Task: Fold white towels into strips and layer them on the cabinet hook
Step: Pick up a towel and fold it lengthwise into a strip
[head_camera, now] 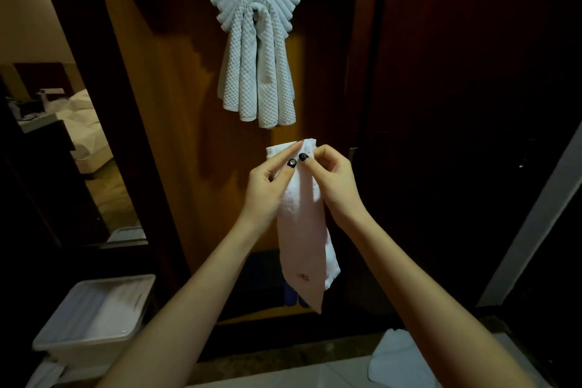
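Left hand and right hand are pinching the towel top; I'd be keeping edges lined up so the strip hangs even.

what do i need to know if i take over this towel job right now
Left hand and right hand both pinch the top edge of a folded white towel strip hanging down between them.
Done: several folded towels hang layered on the cabinet door above; the hook is hidden under them.
Left: finish this strip and drape it on top. Another white cloth lies lower right; the white bin lower left seems to hold more.
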Demonstrator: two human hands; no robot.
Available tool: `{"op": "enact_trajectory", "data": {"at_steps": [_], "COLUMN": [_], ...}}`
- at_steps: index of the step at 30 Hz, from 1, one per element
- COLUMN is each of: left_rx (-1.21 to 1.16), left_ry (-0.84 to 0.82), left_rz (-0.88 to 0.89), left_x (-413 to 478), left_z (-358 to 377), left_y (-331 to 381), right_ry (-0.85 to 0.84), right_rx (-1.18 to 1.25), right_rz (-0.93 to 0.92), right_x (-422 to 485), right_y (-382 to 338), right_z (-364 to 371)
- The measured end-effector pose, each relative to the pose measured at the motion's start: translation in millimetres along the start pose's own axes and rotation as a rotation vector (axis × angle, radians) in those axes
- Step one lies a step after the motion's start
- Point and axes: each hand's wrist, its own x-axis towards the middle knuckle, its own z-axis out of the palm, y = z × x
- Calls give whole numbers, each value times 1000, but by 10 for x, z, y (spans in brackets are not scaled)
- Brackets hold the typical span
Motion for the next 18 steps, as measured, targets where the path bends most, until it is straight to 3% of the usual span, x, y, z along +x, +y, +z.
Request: {"op": "enact_trajectory", "data": {"at_steps": [8, 18], "left_rx": [-109, 60], "left_ry": [2, 49], "left_rz": [39, 76], "left_x": [-8, 20], "left_z": [14, -35], "left_y": [-24, 21], "right_ry": [82, 65], "right_rx": [16, -26], "right_rz": [-68, -30], "right_x": [33, 136], "right_y": [60, 12], "right_z": [-20, -31]}}
